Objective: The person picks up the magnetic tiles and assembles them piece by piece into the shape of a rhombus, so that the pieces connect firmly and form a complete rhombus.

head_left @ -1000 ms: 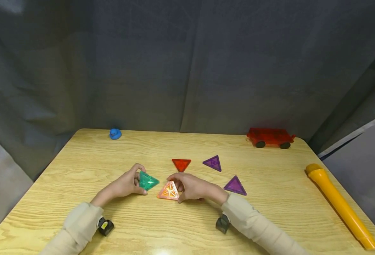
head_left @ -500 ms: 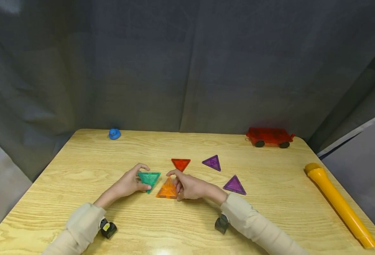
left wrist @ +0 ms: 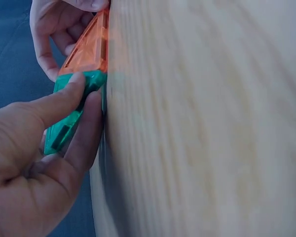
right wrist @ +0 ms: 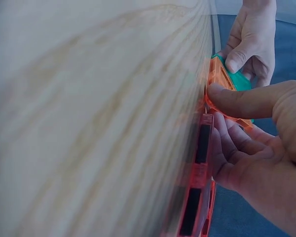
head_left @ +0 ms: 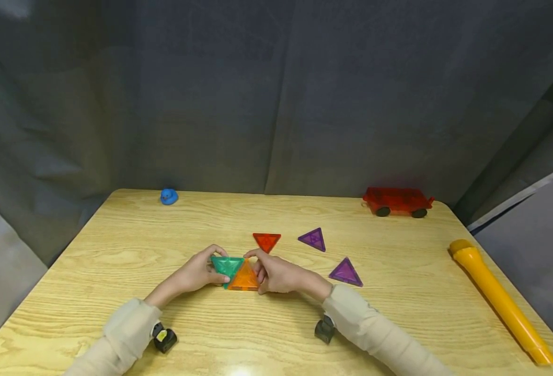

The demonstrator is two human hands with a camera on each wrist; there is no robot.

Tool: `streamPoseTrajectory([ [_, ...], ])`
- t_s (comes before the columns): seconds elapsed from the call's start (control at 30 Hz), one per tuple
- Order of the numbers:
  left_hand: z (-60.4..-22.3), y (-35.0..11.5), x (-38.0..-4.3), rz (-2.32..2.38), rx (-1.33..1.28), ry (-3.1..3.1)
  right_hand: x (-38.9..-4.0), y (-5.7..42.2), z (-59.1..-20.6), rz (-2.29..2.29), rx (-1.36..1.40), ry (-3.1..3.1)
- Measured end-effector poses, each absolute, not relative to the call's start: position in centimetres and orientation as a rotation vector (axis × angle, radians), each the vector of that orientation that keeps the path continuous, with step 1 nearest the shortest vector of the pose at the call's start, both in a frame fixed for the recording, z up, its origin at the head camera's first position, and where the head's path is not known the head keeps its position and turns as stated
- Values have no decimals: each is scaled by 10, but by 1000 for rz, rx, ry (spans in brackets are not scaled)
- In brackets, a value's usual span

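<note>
In the head view, my left hand (head_left: 193,275) pinches a translucent green triangular magnetic tile (head_left: 225,265) between thumb and fingers. An orange triangular magnetic tile (head_left: 245,278) is gripped by my right hand (head_left: 281,274), its thumb and fingers along the right side. The two tiles meet edge to edge, the green one pointing down and the orange one pointing up. From the left wrist, the orange tile (left wrist: 89,47) borders the green tile (left wrist: 64,126), close to the wooden tabletop. The right wrist view has my right thumb pressed on the orange tile (right wrist: 221,76).
A red triangular tile (head_left: 266,242) lies just behind my right hand. Two purple triangular tiles (head_left: 314,239) (head_left: 346,272) are farther right. At the back stand a blue toy duck (head_left: 169,197) and a red wheeled wagon (head_left: 396,200). A yellow tube with a wider end (head_left: 499,300) lies at the right.
My left hand has turned the green tile point-down and moved it right until it meets the orange tile. The orange tile, glare now gone, has shifted slightly left with my right hand.
</note>
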State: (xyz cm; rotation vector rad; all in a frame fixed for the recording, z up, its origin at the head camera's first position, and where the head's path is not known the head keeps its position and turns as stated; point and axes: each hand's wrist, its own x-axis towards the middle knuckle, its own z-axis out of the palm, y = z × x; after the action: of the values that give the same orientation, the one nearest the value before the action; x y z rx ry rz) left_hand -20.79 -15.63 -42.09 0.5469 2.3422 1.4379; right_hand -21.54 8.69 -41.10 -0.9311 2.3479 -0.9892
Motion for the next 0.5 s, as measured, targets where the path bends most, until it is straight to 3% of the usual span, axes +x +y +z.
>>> streamPoseTrajectory([
  [0.5,-421,-157,-207,1442,536,2322,-213,85,-408,-968,-924,2351],
])
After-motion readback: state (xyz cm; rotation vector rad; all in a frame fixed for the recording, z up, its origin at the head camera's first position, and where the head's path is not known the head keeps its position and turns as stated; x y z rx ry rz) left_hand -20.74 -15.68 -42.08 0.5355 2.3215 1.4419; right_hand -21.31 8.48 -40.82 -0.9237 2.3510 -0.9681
